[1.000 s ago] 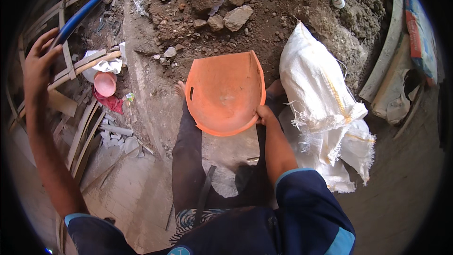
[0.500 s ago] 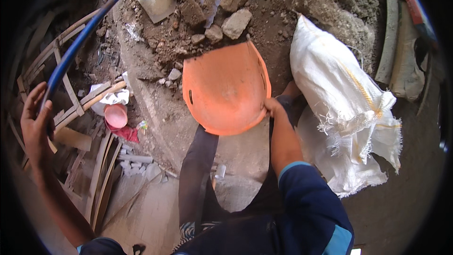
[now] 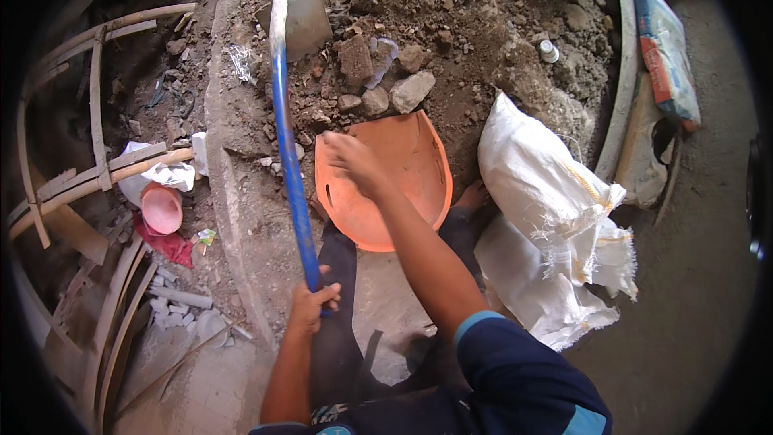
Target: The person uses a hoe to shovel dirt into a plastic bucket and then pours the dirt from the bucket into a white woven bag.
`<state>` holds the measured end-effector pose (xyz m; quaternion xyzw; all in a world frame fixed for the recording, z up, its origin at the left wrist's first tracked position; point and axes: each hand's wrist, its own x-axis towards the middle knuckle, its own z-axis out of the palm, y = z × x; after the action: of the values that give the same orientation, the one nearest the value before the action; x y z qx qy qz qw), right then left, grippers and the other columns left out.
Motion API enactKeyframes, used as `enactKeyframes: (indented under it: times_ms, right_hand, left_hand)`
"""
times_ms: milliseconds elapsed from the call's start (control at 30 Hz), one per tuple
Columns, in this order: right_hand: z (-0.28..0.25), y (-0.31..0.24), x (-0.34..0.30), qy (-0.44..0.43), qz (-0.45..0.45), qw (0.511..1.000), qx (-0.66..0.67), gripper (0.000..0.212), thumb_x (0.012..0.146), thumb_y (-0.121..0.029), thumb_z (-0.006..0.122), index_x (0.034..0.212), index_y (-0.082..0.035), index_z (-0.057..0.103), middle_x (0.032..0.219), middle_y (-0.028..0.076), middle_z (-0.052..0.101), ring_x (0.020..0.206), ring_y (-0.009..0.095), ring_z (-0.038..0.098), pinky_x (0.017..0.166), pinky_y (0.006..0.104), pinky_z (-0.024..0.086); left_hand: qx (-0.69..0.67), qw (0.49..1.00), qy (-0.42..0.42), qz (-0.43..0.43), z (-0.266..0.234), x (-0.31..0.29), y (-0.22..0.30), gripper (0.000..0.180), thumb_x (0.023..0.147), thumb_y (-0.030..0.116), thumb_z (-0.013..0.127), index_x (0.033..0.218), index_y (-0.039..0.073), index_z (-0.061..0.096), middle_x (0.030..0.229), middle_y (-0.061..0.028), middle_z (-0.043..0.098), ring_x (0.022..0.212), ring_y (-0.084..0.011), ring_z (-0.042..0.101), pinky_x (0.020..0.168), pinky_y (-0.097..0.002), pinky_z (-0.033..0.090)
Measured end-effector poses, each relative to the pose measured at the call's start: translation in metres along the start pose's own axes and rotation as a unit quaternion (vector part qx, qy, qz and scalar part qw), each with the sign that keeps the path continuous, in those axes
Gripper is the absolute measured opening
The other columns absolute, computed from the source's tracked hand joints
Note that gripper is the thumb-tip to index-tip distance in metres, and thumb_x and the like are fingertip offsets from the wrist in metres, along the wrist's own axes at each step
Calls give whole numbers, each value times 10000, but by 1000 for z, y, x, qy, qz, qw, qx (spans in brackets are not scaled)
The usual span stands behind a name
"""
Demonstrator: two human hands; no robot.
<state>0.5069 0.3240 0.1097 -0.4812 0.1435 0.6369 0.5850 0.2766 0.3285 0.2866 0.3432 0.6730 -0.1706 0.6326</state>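
Observation:
My left hand (image 3: 314,302) is wrapped around the lower end of a hoe's blue handle (image 3: 294,169). Its flat metal blade (image 3: 306,26) rests on the soil at the far end. Stretched out over the orange plastic scoop pan (image 3: 394,149), my right hand (image 3: 350,161) holds nothing; its fingers point left toward the handle, apart from it and slightly blurred. The pan lies between my feet, its straight edge against the rubble and its rounded side toward me. Its slot-shaped grip holes show at both sides.
Stones (image 3: 413,92) and loose soil lie beyond the pan. White woven sacks (image 3: 539,169) stand at my right, with a red-and-blue bag (image 3: 667,56) farther off. To the left are wooden strips (image 3: 121,314), a bamboo frame (image 3: 97,105) and a pink bowl (image 3: 162,208).
My right hand has let go of the pan's right rim and reached left across it. My left hand has brought the hoe handle inward from the far left, and the handle now stands nearly upright in view.

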Motion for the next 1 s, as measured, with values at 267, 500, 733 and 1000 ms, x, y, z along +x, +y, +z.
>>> enactKeyframes:
  times_ms: [267,500,733,1000]
  right_hand:
    - [95,-38,51,201,-55,885,-415,448,776,-226,651,1135,11,526,965,243,643,939,393,636,796,456,500]
    - [50,-37,-75,230,-168,898,-336,286,761,-125,629,993,-13,505,698,67,572,569,159,597,511,304,490]
    - [35,-269,-45,305,-377,838,-249,173,740,-78,586,828,-22,448,598,75,527,475,179,556,430,318,467]
    - [-76,-168,102,462,-199,822,-268,164,683,-111,599,644,47,581,597,119,593,495,230,591,463,377,468]
  left_hand:
    - [-46,993,-111,-9,33,48,-78,453,778,79,723,1186,-35,564,613,-48,573,470,-121,532,466,-272,442]
    - [211,957,-191,53,34,9,-121,338,781,156,741,1082,24,661,790,-92,669,722,-141,637,684,-295,505]
    - [111,946,-225,206,121,106,99,297,782,215,742,990,20,661,806,-29,650,791,-106,630,672,-289,498]
    - [210,941,-181,193,83,148,64,180,747,133,739,827,17,625,655,-44,579,591,-122,564,546,-299,443]
